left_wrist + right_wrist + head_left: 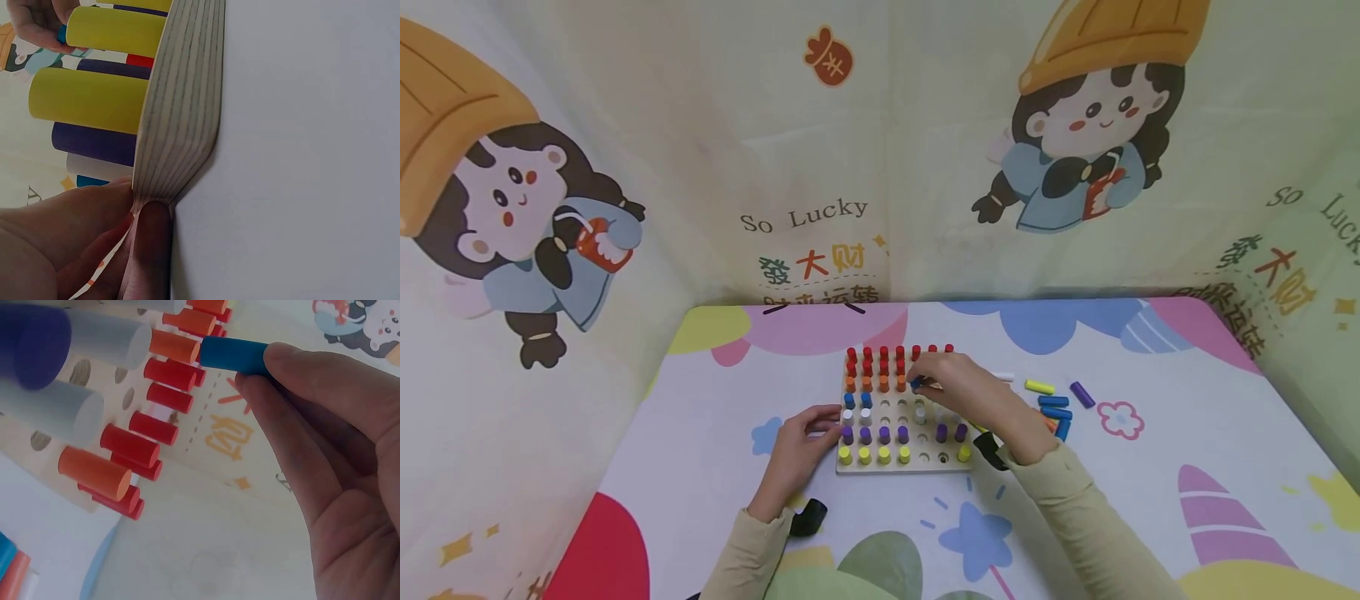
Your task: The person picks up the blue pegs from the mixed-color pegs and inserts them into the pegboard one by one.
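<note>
A wooden pegboard (895,468) lies on the table with rows of red, orange, blue, white, purple and yellow pegs standing in it. My left hand (803,443) holds the board's left edge, thumb and fingers against it in the left wrist view. Above the board, my right hand (966,390) pinches a blue peg (232,355) between thumb and fingertips, clear of the holes. Two blue pegs (857,401) stand at the left of their row, with bare holes to their right. My right hand hides part of the board's right side.
Right of the board lie loose pegs: several blue pegs (1055,412), a yellow peg (1039,387) and a purple peg (1082,394). A patterned cloth (715,500) covers the table. A printed curtain (925,250) hangs behind it.
</note>
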Demonstrator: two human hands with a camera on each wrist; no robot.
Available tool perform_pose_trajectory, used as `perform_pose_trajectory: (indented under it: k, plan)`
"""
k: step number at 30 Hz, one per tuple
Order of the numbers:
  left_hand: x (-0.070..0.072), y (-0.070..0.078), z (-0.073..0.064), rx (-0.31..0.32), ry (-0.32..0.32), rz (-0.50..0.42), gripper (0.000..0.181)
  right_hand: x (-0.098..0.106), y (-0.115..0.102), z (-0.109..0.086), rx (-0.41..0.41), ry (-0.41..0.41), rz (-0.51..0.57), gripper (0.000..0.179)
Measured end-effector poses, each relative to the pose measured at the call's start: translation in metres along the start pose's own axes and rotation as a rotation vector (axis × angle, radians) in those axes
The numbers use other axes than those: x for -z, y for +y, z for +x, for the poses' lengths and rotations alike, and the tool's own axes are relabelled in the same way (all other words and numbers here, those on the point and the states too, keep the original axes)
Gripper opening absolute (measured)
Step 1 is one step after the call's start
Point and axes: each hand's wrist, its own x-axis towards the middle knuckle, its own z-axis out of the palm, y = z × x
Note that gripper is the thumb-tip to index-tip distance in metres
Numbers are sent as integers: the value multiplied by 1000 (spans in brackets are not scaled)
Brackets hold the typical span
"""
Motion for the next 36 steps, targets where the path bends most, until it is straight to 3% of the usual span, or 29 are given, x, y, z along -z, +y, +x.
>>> perform_pose_trajectory:
  k: [16, 28, 36]
  plan:
    - [0, -2, 1, -6, -11, 2, 32, -5, -6, 14, 27, -18, 34, 17]
    - [1, -1, 1, 0, -10, -2, 32, -7, -10, 22, -25, -68, 46, 21]
    - [1, -2, 1, -13, -10, -1, 32, -12, -10, 27, 8, -66, 22, 20]
